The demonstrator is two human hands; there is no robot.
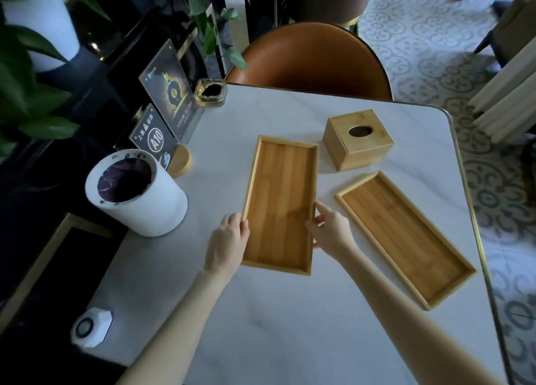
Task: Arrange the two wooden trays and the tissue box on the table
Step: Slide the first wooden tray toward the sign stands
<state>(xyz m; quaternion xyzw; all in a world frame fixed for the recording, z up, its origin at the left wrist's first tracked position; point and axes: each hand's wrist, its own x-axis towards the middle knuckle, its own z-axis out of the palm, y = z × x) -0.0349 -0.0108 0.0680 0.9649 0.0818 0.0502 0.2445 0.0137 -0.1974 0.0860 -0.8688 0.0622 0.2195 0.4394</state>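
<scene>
Now my left hand [227,241] and right hand [329,229] clasp the near tray [280,202] at mid-bench [261,312], fingers [322,210] pressed on both long rims.

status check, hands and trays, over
Both hands, left hand and right hand, gripping left tray. Right tray, tissue box untouched. Nothing blocking.

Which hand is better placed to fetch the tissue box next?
Probably the right hand: the square wooden tissue box stands up and to its right, while the left hand is across the rectangular wooden tray.
</scene>
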